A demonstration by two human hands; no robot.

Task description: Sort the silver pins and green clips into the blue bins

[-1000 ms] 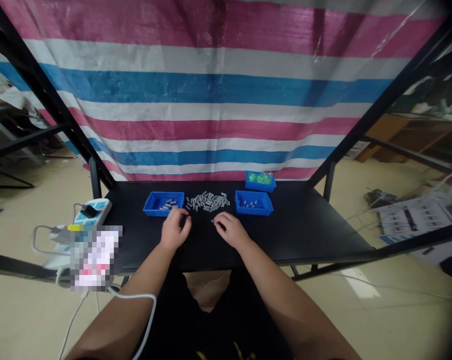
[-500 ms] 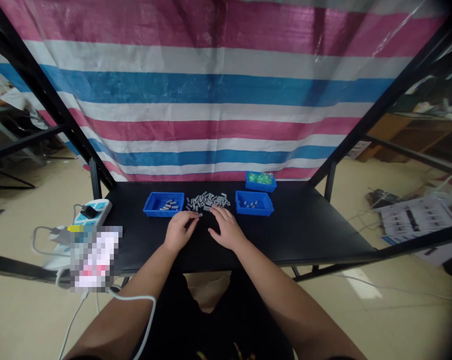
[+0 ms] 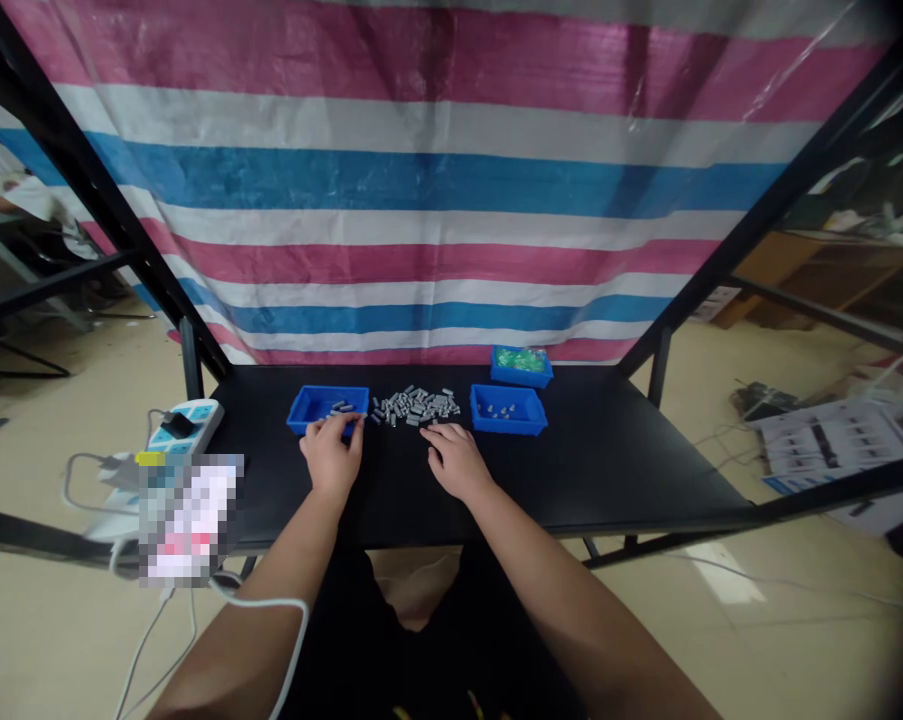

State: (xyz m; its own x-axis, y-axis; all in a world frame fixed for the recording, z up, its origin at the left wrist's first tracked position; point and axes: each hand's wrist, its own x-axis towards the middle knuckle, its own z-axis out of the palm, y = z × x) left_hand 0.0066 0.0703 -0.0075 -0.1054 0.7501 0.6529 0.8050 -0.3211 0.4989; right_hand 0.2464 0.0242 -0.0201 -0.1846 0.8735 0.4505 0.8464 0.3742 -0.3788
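My left hand [image 3: 331, 450] is at the front right corner of the left blue bin [image 3: 299, 410], thumb and fingers pinched on what looks like a small grey cylindrical piece, partly hidden. Inside that bin lie several similar grey pieces [image 3: 341, 407], half covered by my fingers. A loose pile of small grey cylindrical pieces [image 3: 421, 404] is spread between the two front bins. My right hand [image 3: 457, 460] rests on the table just in front of this pile, palm down, fingers apart and stretched toward it; nothing shows in its grasp.
At the right, another blue bin [image 3: 526, 415] contains several small light-coloured parts. Behind it stands a blue bin with green items [image 3: 522, 358]. A power strip [image 3: 196, 420] with cables lies on the black table's [image 3: 608, 470] left edge. A striped sheet [image 3: 421, 250] hangs at the back.
My left hand has moved left from the front of the pile to the left bin, still pinched. My right hand has drawn back slightly from the pile.
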